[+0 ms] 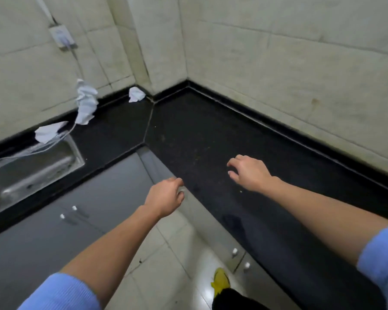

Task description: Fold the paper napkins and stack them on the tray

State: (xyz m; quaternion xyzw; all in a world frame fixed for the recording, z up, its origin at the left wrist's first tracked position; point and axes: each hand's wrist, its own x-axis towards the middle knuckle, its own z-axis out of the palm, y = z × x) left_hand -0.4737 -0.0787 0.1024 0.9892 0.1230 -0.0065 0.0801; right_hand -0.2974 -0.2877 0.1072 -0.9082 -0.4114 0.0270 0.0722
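Three crumpled white paper napkins lie along the back of a black L-shaped counter: one small napkin in the corner, a long twisted napkin against the left wall, and a flatter napkin by the sink's edge. My left hand hovers at the counter's inner corner, fingers loosely curled, holding nothing. My right hand hangs just above the bare counter with fingers spread, empty. Both hands are far from the napkins. No tray is in view.
A steel sink is set into the counter at left, with a white cable trailing over it from a wall socket. Grey cabinet doors with white knobs stand below. Tiled floor and a yellow shoe show underneath.
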